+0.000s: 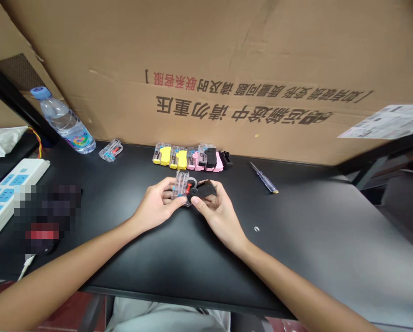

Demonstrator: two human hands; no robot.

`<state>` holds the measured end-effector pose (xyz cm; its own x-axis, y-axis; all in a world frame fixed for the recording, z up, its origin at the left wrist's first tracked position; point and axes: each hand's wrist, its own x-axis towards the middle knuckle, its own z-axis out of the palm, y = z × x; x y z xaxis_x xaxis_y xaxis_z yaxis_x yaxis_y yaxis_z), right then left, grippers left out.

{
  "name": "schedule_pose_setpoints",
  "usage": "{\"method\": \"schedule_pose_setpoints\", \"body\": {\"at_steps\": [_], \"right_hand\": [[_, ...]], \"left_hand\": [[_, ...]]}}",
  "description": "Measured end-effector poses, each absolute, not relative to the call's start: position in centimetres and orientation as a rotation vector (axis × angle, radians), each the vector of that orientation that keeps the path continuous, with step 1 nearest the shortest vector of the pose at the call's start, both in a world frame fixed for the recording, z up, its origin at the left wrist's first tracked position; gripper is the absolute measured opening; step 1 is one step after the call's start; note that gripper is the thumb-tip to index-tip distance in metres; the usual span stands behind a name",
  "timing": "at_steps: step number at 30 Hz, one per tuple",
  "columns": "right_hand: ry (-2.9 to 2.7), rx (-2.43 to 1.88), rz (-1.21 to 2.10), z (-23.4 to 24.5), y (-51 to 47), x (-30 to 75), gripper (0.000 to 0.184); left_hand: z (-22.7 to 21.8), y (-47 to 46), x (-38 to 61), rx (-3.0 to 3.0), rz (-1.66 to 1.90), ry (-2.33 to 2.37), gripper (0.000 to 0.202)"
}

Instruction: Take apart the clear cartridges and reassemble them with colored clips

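Note:
My left hand [157, 204] is closed around a clear plastic cartridge [180, 186] with red and blue parts inside, held upright over the black table [296, 230]. My right hand [215, 207] pinches a black plastic piece [202, 190] pressed against the cartridge's right side. Both hands meet at the middle of the table. Just behind them lies a row of several similar cartridges [191, 157] in yellow, pink and black. One more clear cartridge [111, 150] lies apart at the back left.
A screwdriver with a blue handle [264, 177] lies at the back right. A water bottle [64, 121] leans at the back left, a white power strip [9, 189] lies at the left edge. A cardboard wall [227, 69] closes the back. A small ring [256, 228] lies right of my right hand.

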<state>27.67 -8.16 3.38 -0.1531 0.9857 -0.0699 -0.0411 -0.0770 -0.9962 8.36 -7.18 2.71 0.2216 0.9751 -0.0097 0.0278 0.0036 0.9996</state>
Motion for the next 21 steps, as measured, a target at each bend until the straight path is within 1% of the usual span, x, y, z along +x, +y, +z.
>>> {"method": "schedule_pose_setpoints", "body": {"at_steps": [4, 12, 21], "right_hand": [[-1.228, -1.131, 1.426, 3.31, -8.04, 27.66, 0.054], [-1.160, -1.102, 1.441, 3.11, -7.87, 27.85, 0.051], [-1.183, -1.152, 1.447, 3.41, -7.82, 27.89, 0.052]], "left_hand": [[2.69, -7.18, 8.40, 1.329, 1.048, 1.039, 0.038], [2.65, -7.29, 8.25, 1.330, 1.047, 1.019, 0.041], [2.26, -7.31, 8.11, 1.334, 1.040, 1.042, 0.044]]}}
